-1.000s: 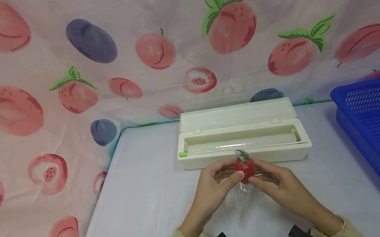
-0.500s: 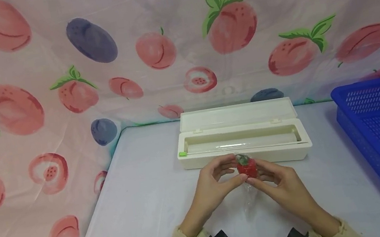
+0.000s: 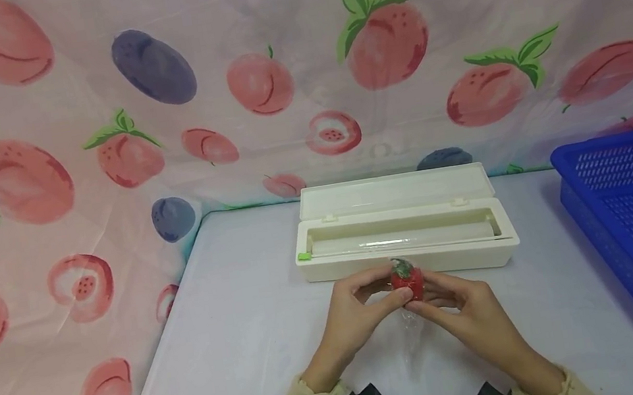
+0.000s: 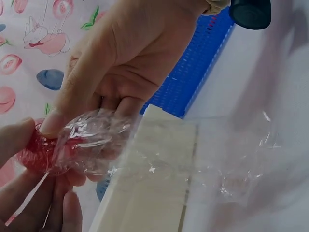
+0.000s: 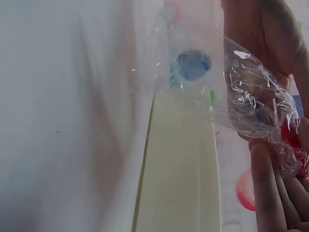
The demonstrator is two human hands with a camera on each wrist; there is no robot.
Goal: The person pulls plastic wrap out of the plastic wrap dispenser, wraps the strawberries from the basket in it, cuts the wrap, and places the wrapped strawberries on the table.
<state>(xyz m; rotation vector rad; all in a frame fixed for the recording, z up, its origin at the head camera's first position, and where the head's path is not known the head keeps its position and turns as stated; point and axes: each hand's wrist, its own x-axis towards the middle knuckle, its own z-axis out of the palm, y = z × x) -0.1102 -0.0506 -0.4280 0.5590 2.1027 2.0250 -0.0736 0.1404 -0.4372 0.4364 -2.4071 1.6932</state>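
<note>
A red strawberry [image 3: 408, 286] with a green leafy top is held up between both hands, just in front of the white box. Clear plastic wrap [image 4: 227, 159] covers it and trails off as a long, loose, crinkled tail toward the person. My left hand [image 3: 357, 307] pinches the strawberry from the left, its thumb on the near side and fingers behind. From the right, my right hand [image 3: 473, 304] grips it with the thumb at its lower end. In the right wrist view the wrap [image 5: 256, 96] is bunched close to the red fruit, which the fingers partly hide.
Behind the hands stands a long white cling film box [image 3: 409, 265], lid raised, a clear roll inside and a green slider [image 3: 303, 257] at its left end. A blue plastic basket [image 3: 616, 269] stands at right on the white table [image 3: 222, 348]. A fruit-print cloth [image 3: 277, 19] hangs behind.
The strawberry has turned and tilted between the fingers and shifted slightly, while the wrap tail hangs longer below it. My right thumb has slid left under the fruit. Box and basket stay put.
</note>
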